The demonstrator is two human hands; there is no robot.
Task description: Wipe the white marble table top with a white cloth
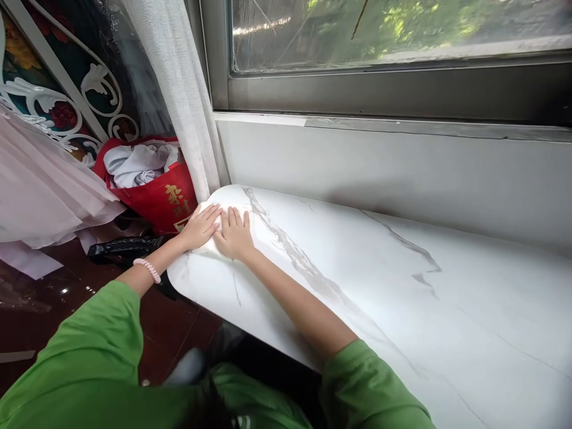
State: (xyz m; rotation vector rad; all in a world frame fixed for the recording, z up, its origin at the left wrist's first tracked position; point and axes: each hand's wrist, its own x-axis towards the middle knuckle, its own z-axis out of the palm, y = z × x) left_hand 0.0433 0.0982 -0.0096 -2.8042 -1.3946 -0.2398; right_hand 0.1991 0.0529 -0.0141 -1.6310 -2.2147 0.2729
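My left hand (201, 227) lies flat near the far left corner of a white marble-patterned table (384, 286), its fingers stretched out toward the right. Beside it, very close, my right hand (235, 234) rests palm down with its fingers apart and pointing away from me. Beneath both hands is a pale white patch that looks like a thin cloth (210, 248); its edges are hard to make out against the white top. A pink beaded band (147, 269) circles my left wrist.
A red bag (156, 196) stuffed with pale fabric stands past the table's left end. A white curtain (179, 77) hangs beside it, near a pink garment (44, 185). Behind the table are a white wall (379, 167) and a window (379, 89). Dark reddish flooring (179, 333) shows below.
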